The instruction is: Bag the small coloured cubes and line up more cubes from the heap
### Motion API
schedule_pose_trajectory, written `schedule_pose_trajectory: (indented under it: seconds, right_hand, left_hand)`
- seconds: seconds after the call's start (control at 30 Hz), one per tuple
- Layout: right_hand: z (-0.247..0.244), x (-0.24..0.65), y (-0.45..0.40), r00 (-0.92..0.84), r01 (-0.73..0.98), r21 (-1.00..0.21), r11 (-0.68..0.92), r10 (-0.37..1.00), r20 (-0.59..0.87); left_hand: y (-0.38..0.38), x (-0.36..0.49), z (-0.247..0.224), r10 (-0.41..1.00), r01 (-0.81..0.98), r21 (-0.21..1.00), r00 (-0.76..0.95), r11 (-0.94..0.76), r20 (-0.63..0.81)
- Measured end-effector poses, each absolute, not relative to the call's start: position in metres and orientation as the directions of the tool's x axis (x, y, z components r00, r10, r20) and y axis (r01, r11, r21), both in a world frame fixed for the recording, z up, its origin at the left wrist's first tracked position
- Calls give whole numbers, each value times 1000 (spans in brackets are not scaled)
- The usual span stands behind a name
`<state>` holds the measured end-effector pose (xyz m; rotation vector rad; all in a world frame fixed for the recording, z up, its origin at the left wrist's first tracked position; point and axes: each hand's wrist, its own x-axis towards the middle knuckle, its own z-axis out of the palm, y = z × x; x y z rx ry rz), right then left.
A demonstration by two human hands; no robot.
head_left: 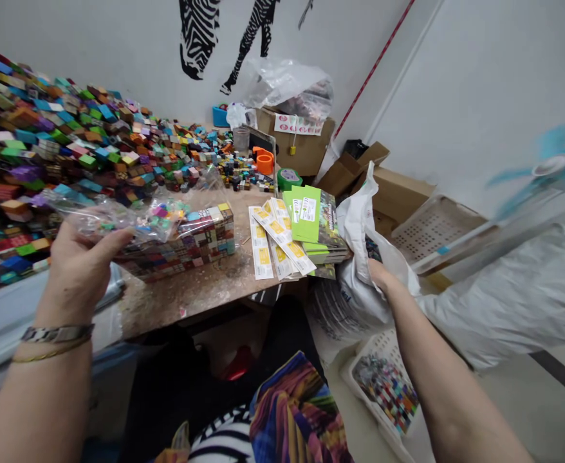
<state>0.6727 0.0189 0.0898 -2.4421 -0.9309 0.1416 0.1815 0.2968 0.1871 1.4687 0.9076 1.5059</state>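
Left hand [82, 257], fingers pinching the clear bag [166, 217], best kept level above the table [200, 286]; right hand [380, 276] at the white sack [357, 218], fingers hidden, grip indeterminable

This looks like a small packing workshop: a great heap of small multicoloured blocks [70, 138] covers much of a worn brown table [171, 302], with yellow-and-white printed paper strips [262, 251] and lime-green printed cards [306, 225] in piles. Brown cardboard boxes [304, 151], a crumpled white plastic sack [360, 296] and a white perforated plastic crate [386, 343] holding more small coloured pieces [389, 389] stand close by
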Motion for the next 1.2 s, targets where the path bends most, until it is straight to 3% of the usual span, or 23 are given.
schedule_pose_trajectory:
  seconds: [0.13,0.27,0.4,0.67,0.93,1.13,1.2]
  right_hand:
    - [94,675,19,781,515,-518,-683,623,-46]
    - [103,679,11,858,441,-554,-706,513,29]
    - [107,684,2,920,338,-682,-649,380,94]
    - [112,687,6,954,171,-905,-390,294,53]
    - [130,672,8,942,-4,-997,-72,333,-28]
    - [176,636,24,920,47,-990,135,380,95]
    - [201,612,40,885,140,-971,191,416,210]
  left_hand:
    - [297,182,188,920,-41,919,-8,-392,392]
    - [296,184,188,925,-51,923,-21,-380,380]
    - [297,182,187,921,-31,921,1,-388,389]
    - [299,181,183,907,-58,906,7,-419,420]
    - [301,179,179,903,-50,903,28,-428,429]
    - [296,176,181,916,11,916,19,-401,401]
    - [292,175,182,917,-16,919,51,-395,395]
